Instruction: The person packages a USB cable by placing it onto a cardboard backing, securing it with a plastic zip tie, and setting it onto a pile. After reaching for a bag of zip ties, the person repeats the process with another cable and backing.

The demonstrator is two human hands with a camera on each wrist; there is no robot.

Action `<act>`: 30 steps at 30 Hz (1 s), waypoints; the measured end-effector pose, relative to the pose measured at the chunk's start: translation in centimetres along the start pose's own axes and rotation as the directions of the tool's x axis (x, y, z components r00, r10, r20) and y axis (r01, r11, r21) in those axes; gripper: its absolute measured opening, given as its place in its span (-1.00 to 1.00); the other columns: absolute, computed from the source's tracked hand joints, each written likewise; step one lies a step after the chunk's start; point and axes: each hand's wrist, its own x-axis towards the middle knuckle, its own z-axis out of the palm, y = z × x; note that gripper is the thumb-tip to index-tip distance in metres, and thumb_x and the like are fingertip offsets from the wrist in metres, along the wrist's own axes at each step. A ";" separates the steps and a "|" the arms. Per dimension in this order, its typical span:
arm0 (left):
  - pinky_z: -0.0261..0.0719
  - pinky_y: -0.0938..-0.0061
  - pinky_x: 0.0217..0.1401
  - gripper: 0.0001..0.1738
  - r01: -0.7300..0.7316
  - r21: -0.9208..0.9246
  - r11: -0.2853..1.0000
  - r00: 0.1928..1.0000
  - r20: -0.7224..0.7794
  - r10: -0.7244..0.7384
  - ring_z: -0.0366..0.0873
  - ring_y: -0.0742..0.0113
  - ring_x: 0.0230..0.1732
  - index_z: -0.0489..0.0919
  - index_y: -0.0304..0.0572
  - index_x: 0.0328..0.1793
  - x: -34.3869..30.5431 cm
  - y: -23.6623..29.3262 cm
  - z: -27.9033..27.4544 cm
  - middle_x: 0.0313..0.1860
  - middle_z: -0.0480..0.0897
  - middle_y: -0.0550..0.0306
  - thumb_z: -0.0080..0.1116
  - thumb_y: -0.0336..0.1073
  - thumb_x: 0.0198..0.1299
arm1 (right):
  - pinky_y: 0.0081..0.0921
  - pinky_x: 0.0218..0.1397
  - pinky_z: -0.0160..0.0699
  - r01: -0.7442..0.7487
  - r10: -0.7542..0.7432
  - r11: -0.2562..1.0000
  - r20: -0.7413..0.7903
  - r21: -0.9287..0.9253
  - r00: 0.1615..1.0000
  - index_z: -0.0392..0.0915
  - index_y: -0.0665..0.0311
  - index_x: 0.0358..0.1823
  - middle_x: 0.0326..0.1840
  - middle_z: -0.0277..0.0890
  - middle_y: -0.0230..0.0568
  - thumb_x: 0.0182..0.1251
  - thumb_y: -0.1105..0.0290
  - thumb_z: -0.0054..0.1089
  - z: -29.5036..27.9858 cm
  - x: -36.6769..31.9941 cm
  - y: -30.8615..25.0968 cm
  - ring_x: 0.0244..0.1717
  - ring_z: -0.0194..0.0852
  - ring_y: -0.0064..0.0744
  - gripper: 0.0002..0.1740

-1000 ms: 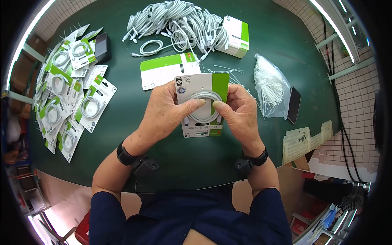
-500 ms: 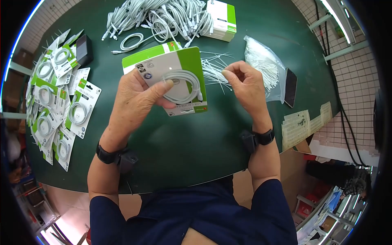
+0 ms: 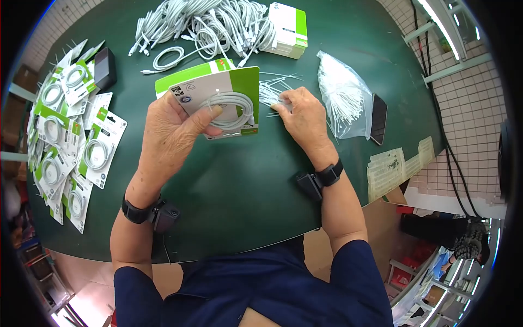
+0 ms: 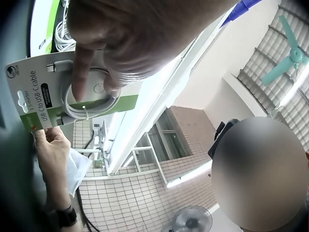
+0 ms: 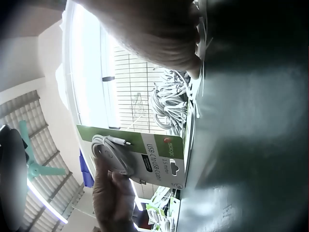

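The left hand grips a white and green card, its thumb pressing a coiled white cable against the card's face. In the left wrist view the card carries the print "USB-C to USB-C cable", with the coil held on it. The right hand is at the loose white zip ties, thumb and forefinger near each other; whether they pinch a tie cannot be told. In the right wrist view that hand is low beside the ties.
A heap of white cables and a stack of cards lie at the back. Carded cables and a black box are at the left. A bag of zip ties and a phone lie at the right.
The right hand has let go of the card and moved right, then left and down to the loose ties. The left hand has carried the card to the left and tilted it.
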 end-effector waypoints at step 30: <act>0.72 0.39 0.16 -0.72 -0.260 0.189 0.947 0.947 0.242 0.212 0.78 0.23 0.06 0.77 -0.33 0.17 -2.3 0.9 1.7 0.13 0.79 -0.10 0.29 -0.29 0.52 | -0.14 -0.18 0.64 0.035 -0.014 0.968 -0.087 0.250 0.996 0.63 0.42 -0.25 -0.26 0.69 0.01 0.37 0.53 0.33 -1.9 -0.4 0.1 -0.24 0.71 0.02 -0.92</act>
